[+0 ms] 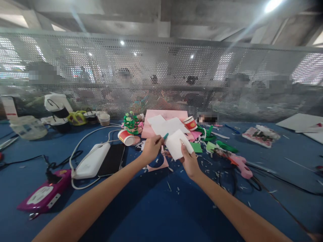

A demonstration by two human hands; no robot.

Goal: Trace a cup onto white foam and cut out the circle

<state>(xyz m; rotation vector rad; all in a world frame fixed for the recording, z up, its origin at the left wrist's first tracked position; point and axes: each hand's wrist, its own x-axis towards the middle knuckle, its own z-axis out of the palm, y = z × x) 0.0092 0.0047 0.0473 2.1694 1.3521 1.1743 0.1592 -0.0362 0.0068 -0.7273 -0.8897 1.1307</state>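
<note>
My left hand (152, 147) is closed on a slim teal object (166, 135), of which only a short tip shows, so its kind is unclear. My right hand (189, 162) grips a white piece of paper (177, 143) by its lower right side, thumb on top. The teal tip is at the paper's left edge. Behind the held piece, more white paper (157, 122) lies on a pink sheet (166, 114). Below my hands, a pink paper scrap with a round cutout (157, 168) rests on the blue table (151, 208).
A pink glue gun (241, 166) with its cord lies at the right, near green scraps (196, 147). Red paper cups (126, 137) and a small green paper plant (131, 123) stand left of centre. Farther left are a phone (112, 159), a white power bank (92, 161) and a purple power strip (46, 191).
</note>
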